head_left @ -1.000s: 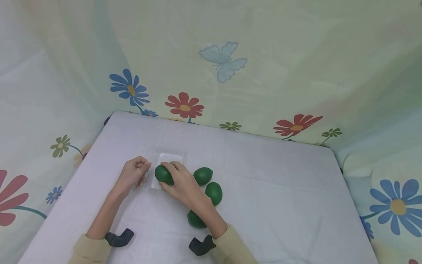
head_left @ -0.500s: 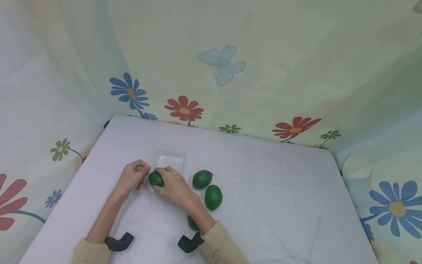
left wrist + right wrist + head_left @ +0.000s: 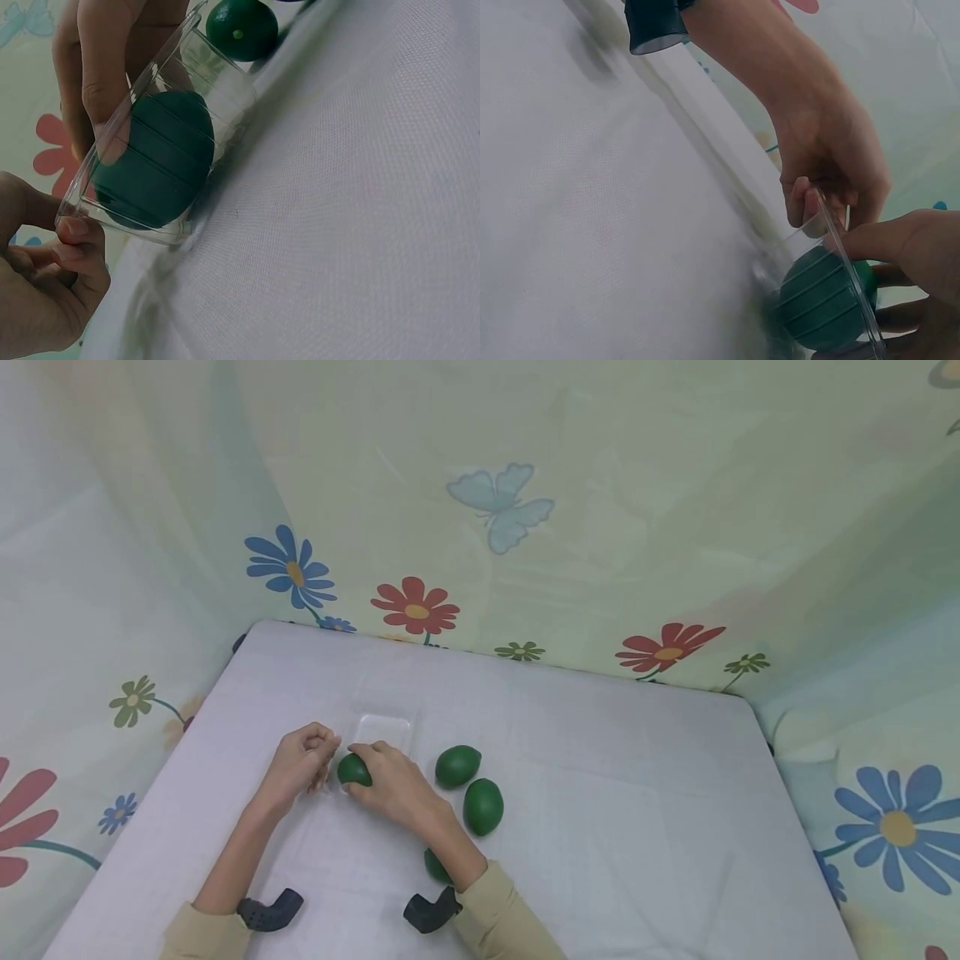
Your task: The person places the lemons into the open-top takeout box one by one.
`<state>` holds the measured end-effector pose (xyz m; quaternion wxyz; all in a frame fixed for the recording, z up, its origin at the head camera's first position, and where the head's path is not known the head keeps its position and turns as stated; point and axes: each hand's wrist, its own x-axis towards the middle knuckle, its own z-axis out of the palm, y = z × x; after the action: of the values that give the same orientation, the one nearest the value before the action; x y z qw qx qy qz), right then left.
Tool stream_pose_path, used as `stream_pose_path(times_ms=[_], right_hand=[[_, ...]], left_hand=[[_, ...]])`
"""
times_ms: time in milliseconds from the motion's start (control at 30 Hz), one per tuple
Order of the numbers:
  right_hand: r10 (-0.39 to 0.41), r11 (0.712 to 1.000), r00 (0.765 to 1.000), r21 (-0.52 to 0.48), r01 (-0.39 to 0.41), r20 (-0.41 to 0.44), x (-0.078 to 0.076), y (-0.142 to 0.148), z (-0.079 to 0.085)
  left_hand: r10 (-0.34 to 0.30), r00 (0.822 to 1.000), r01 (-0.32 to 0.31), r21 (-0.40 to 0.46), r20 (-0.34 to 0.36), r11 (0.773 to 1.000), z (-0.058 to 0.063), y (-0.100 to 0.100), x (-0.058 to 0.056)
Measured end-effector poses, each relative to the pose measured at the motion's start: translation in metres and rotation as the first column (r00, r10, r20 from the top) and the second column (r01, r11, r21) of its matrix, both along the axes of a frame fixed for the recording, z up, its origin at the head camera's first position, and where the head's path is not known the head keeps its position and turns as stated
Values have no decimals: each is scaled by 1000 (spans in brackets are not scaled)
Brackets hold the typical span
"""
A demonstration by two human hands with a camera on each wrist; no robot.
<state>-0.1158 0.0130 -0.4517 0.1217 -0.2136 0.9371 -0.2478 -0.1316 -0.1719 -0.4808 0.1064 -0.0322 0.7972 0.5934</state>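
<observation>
In the head view a clear plastic box stands on the white-covered table, left of centre. My left hand pinches the rim at its left corner between thumb and fingers, as the left wrist view shows. With fingers and thumb around a green lime, my right hand reaches into the box. Through the ribbed wall the lime shows low in the box, near its left end. Part of the lime is hidden behind the right fingers.
Two green limes lie right of the box. A third lime is partly covered by the right forearm. Dark wrist mounts sit at both cuffs. Flower-printed cloth hangs behind the table.
My right hand has moved left and down with the lime, into the left end of the box. The left hand has stayed at the box's corner.
</observation>
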Motion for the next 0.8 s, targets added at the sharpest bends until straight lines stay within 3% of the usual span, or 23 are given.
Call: stream_pose_path(times_ms=[200, 433, 633, 800], right_hand=[[5, 1000, 999, 4, -5, -34, 2, 5, 4], [38, 999, 988, -24, -42, -151, 9, 19, 14], [108, 994, 958, 6, -111, -266, 21, 37, 22], [121, 989, 929, -38, -143, -351, 33, 57, 26]], left_hand=[[1, 1000, -1, -3, 0, 1000, 0, 1, 0], [-11, 1000, 11, 0, -11, 1000, -2, 0, -1], [-5, 1000, 5, -1, -4, 1000, 1, 0, 1], [-5, 1000, 5, -18, -5, 1000, 1, 0, 1]])
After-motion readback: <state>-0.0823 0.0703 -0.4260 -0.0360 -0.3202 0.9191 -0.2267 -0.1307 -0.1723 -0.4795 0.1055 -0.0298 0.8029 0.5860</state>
